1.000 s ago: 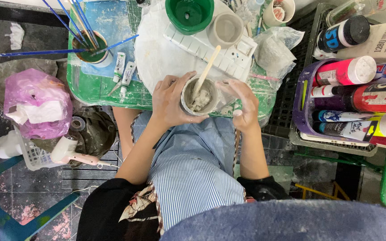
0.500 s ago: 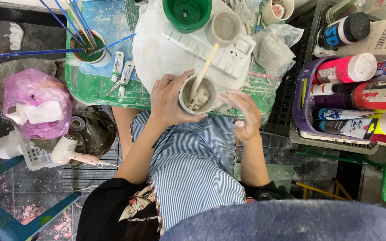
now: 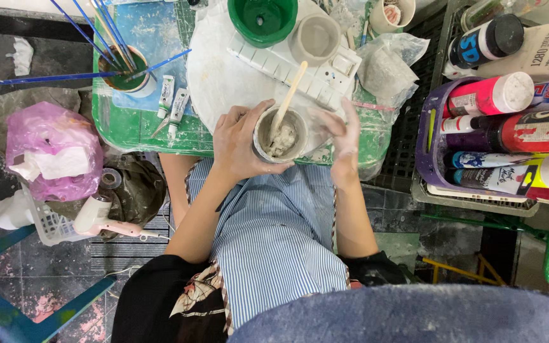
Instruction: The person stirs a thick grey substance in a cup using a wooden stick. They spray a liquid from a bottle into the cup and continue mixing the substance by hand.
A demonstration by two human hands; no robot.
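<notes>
My left hand (image 3: pixel 239 141) grips a small grey cup (image 3: pixel 280 135) holding pale paste, just above my lap at the near edge of the green table (image 3: pixel 140 130). A wooden stick (image 3: pixel 289 96) stands tilted in the cup, leaning up and to the right. My right hand (image 3: pixel 340 136), smeared white, hovers just right of the cup with fingers spread and holds nothing. I wear a blue-striped apron (image 3: pixel 274 235).
Behind the cup lie a white round board (image 3: pixel 223 76), a white palette tray (image 3: pixel 287 63), a green bowl (image 3: pixel 263 20) and a grey cup (image 3: pixel 314 38). A jar of brushes (image 3: pixel 122 67) stands left. Paint bottles (image 3: pixel 497 127) fill a crate at right; a pink bag (image 3: pixel 49 152) sits left.
My right hand has risen from beside my lap to the right side of the cup, fingers spread. The cup and left hand stay about where they were.
</notes>
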